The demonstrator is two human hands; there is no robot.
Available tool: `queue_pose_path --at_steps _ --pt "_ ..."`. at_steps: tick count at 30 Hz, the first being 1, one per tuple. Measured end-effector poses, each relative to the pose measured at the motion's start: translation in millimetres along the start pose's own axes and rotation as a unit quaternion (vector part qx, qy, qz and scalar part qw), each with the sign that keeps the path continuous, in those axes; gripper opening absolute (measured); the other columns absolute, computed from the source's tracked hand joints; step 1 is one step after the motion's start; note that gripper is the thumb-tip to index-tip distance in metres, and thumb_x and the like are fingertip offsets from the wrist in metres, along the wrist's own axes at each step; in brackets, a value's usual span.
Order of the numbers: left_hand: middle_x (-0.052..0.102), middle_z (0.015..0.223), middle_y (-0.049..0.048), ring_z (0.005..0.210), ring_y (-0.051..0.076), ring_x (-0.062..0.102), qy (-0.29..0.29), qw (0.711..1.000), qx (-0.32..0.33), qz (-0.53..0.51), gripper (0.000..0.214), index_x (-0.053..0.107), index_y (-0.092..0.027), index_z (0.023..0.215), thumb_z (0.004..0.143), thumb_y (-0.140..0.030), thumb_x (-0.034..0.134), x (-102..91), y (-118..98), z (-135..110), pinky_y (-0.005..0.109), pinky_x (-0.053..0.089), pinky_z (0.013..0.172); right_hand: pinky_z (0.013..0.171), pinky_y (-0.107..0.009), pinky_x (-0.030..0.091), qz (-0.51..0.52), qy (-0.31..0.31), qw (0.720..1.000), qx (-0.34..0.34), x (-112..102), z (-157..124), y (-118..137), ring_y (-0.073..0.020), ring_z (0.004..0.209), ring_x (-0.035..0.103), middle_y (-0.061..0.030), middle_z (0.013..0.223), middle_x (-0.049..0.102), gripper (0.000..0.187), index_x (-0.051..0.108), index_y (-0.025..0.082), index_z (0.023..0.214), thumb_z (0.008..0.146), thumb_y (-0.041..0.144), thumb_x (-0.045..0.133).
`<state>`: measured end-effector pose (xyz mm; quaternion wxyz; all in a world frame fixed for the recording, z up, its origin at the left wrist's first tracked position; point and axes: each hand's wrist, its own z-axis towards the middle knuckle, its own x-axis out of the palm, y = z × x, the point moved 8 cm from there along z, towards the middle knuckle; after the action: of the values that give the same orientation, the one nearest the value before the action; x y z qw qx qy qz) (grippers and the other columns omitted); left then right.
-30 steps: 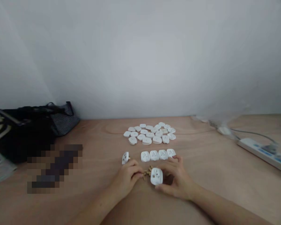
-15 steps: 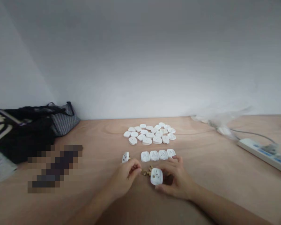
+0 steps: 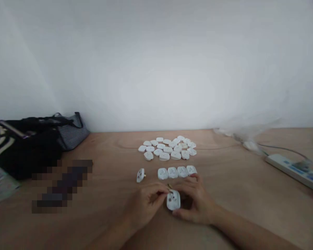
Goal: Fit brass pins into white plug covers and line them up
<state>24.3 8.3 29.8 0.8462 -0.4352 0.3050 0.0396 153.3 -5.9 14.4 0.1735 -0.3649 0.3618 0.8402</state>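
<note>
My right hand [image 3: 198, 203] grips a white plastic plug housing [image 3: 173, 200] by its edges, with its hollow, holed inside turned towards me. At the housing's upper left edge my left hand [image 3: 148, 203] pinches a small brass piece, mostly covered by the fingertips. Just behind the held housing, a bit of a brass part [image 3: 169, 186] shows between the hands; the rest is hidden. Farther left, another plug housing [image 3: 140, 175] stands on its side with a brass pin sticking out. A row of several white housings [image 3: 172, 172] lies face up beyond my right hand.
Many white plastic covers [image 3: 167, 150] lie grouped towards the wall. At right are a power strip [image 3: 292, 166] and a clear plastic bag [image 3: 247, 133] with a cable. A black bag [image 3: 28, 149] and a blurred-out dark object [image 3: 65, 185] are on the left of the wooden table [image 3: 109, 163].
My left hand has moved right, from the brass parts on the table to the edge of the held housing. The right hand keeps its grip, the housing slightly lower and tilted.
</note>
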Motion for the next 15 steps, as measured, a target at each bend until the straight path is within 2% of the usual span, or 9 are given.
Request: queue_pose_path --at_steps 5,9,12,15 --pt "0.072 0.089 0.0051 0.082 0.017 0.067 0.040 0.998 0.031 0.039 0.019 0.069 -0.018 0.086 0.084 -0.010 0.053 6.5 -9 0 0.025 0.052 0.076 0.089 -0.040 0.025 -0.001 0.005 1.000 -0.006 -1 0 2 -0.0217 0.085 0.058 -0.0008 0.091 0.069 0.045 0.059 0.026 0.104 0.066 0.049 0.067" --pt "0.073 0.088 0.0048 0.079 0.017 0.067 0.023 0.996 0.046 0.066 0.018 0.069 -0.019 0.092 0.084 -0.014 0.054 4.6 -10 0 0.025 0.053 0.073 0.089 -0.040 0.024 0.013 0.003 1.000 -0.013 -2 0 4 -0.0208 0.085 0.058 -0.0002 0.091 0.068 0.047 0.059 0.027 0.106 0.066 0.049 0.068" --pt "0.074 0.088 0.0040 0.082 0.018 0.068 0.007 0.989 0.095 0.111 0.019 0.069 -0.021 0.098 0.085 -0.015 0.056 4.5 -15 -1 0.033 0.049 0.085 0.091 -0.041 0.022 0.026 0.002 0.999 -0.019 -3 0 7 -0.0216 0.085 0.058 -0.0008 0.090 0.068 0.048 0.058 0.028 0.108 0.066 0.049 0.069" --pt "0.073 0.096 0.0030 0.097 0.020 0.065 0.011 0.977 0.135 0.162 0.027 0.064 -0.024 0.109 0.087 -0.013 0.053 8.8 -20 -3 0.046 0.034 0.102 0.092 -0.043 0.021 0.020 0.002 1.000 -0.017 -3 0 7 -0.0223 0.086 0.058 -0.0019 0.090 0.068 0.048 0.058 0.027 0.109 0.067 0.050 0.068"
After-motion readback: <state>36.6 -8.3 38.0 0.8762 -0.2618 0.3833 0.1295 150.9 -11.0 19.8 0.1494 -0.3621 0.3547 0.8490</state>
